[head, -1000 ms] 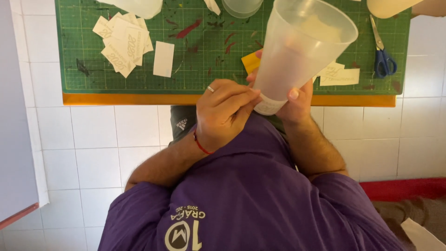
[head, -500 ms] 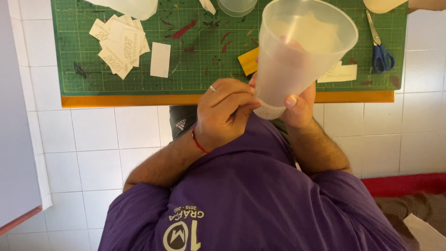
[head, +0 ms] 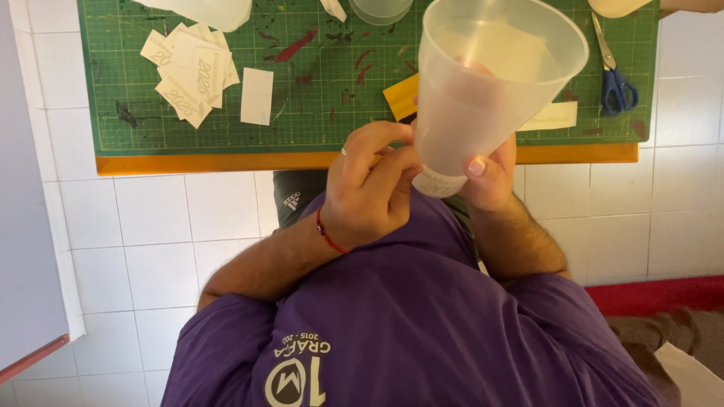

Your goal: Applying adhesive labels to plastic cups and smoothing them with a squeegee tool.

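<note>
A tall translucent plastic cup (head: 490,90) is held tilted above my lap, its mouth facing up and away. My right hand (head: 490,177) grips its lower wall from the right, thumb on the front. My left hand (head: 369,188), with a ring and a red wrist cord, has its fingertips closed on the cup's base, where a small white label (head: 437,183) sits. Both hands hover just in front of the orange table edge (head: 226,161).
A green cutting mat (head: 324,113) carries a pile of white printed slips (head: 192,71), one plain white slip (head: 256,96), a yellow piece (head: 400,96) and blue-handled scissors (head: 615,75). More translucent cups (head: 381,9) stand at the far edge. White floor tiles lie below.
The cup has drifted slightly right and down, and my left fingers have shifted along its base. Both hands keep their hold.
</note>
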